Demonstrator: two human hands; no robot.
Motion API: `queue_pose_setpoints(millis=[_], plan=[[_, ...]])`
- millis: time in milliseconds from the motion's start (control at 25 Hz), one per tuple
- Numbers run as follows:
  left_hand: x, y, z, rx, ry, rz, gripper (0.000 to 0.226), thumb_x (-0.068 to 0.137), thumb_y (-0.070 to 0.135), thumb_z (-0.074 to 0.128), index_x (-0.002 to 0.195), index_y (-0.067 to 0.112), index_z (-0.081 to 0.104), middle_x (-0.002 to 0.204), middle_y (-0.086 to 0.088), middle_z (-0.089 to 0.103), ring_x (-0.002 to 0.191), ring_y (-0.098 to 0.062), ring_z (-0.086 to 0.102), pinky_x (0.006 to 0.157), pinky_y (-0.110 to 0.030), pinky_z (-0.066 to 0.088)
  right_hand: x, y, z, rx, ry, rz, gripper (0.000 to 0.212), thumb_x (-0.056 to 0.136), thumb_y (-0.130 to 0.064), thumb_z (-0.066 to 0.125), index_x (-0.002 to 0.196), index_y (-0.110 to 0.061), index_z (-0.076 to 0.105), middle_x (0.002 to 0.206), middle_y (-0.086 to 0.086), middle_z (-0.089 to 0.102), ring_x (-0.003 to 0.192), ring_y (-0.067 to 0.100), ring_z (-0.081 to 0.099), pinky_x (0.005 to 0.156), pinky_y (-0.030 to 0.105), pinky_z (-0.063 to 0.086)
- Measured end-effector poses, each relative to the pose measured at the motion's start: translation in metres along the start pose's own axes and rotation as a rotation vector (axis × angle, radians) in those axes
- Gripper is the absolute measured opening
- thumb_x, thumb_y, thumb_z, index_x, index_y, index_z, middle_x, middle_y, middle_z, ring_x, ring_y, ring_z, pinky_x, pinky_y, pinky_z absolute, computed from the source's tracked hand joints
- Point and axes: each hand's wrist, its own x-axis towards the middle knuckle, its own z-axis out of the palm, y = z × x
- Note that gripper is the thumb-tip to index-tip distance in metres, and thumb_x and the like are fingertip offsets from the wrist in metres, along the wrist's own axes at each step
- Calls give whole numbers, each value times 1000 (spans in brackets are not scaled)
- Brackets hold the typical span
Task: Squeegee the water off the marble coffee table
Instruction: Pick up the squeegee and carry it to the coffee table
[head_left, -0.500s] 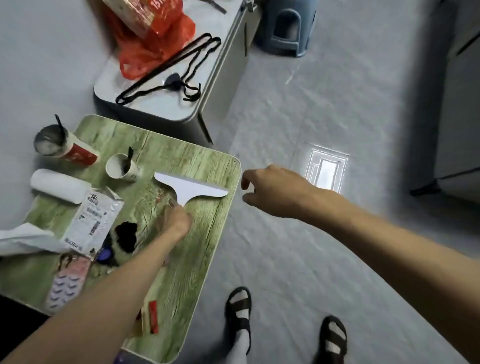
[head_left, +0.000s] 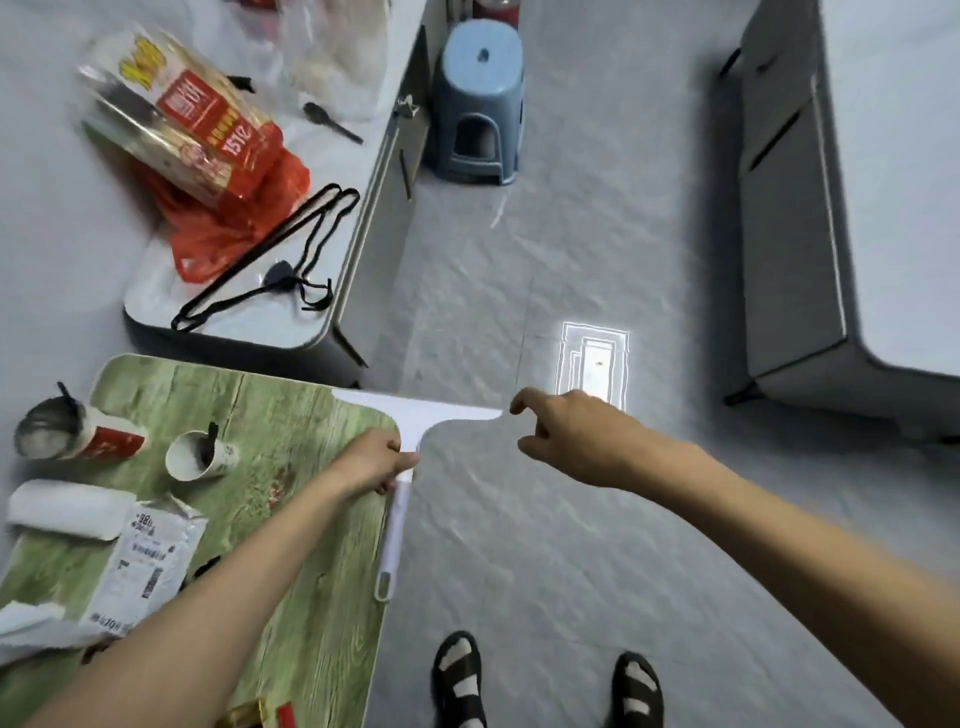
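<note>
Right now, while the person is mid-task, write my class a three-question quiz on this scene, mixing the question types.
1. Which hand grips the squeegee by its handle?
2. True or false: the squeegee's blade lies wholly over the green table.
3. What lies beside the red bag on the grey table? A. black hangers B. scissors C. a plate

Key: 1. the left hand. 2. False: the blade sticks out past the table's corner, over the floor. 3. A.
</note>
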Motion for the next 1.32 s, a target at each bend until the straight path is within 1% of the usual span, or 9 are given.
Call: queue_pose_setpoints(millis=[160, 320, 480, 680, 800, 921, 1081, 1201, 1321], plan=[[-62, 166, -32, -112, -56, 258, 22, 91, 6, 55, 70, 8, 51, 50, -6, 51, 40, -13, 50, 44, -22, 41, -77, 31, -94, 135, 121, 102, 43, 95, -35, 52, 136, -25, 41, 111, 1, 68, 90, 23, 55, 72, 29, 37], [-122, 336, -40, -109, -51, 446, 11, 89, 3, 55, 78, 5, 56, 59, -10, 57, 44, -15, 56, 45, -24, 46, -138, 69, -194, 289, 271, 92, 44, 95, -46, 52, 131, -22, 49, 105, 3, 69, 88, 20, 57, 74, 30, 42], [-157, 475, -19, -236, -46, 525, 17, 90, 2, 56, 73, 5, 54, 61, -13, 56, 42, -11, 56, 45, -21, 47, -167, 104, -274, 441, 402, 24, 50, 89, -51, 57, 129, -21, 50, 104, 3, 70, 97, 21, 64, 87, 38, 51], [-152, 622, -8, -380, -166, 569, 20, 91, 6, 57, 72, 8, 55, 69, -12, 60, 55, -16, 57, 52, -22, 48, -169, 168, -371, 567, 704, 72, 27, 80, -35, 54, 105, -23, 56, 89, 6, 69, 79, 30, 65, 72, 48, 55], [-122, 690, -20, -208, -196, 609, 4, 90, 13, 60, 88, 13, 63, 82, -8, 67, 60, -18, 59, 56, -22, 45, -144, 215, -437, 438, 748, 183, 24, 84, -29, 47, 105, -21, 54, 98, 12, 67, 89, 35, 61, 76, 46, 52], [-53, 752, -33, 97, -49, 682, 16, 86, 13, 61, 102, 15, 63, 82, -4, 62, 57, -17, 56, 55, -24, 44, -93, 270, -497, 399, 712, 274, 23, 86, -26, 49, 106, -16, 50, 102, 14, 64, 94, 36, 59, 78, 41, 51], [42, 829, -59, 696, 97, 876, 33, 77, 10, 65, 108, 20, 63, 76, 3, 62, 70, -18, 61, 68, -29, 51, -22, 338, -564, 396, 647, 435, 28, 90, -26, 52, 112, -10, 47, 107, 18, 62, 81, 31, 54, 51, 28, 37], [101, 902, -87, 912, 13, 929, 28, 78, 19, 67, 106, 25, 61, 74, 5, 69, 76, -16, 66, 67, -30, 51, 19, 380, -619, 447, 621, 529, 25, 91, -31, 47, 104, -10, 50, 103, 15, 66, 73, 31, 58, 47, 26, 39], [151, 979, -100, 922, -105, 945, 20, 86, 32, 59, 104, 24, 62, 72, 4, 71, 68, -15, 70, 63, -30, 55, 43, 417, -674, 520, 618, 615, 27, 91, -36, 46, 99, -11, 53, 92, 10, 64, 63, 29, 56, 42, 25, 38]])
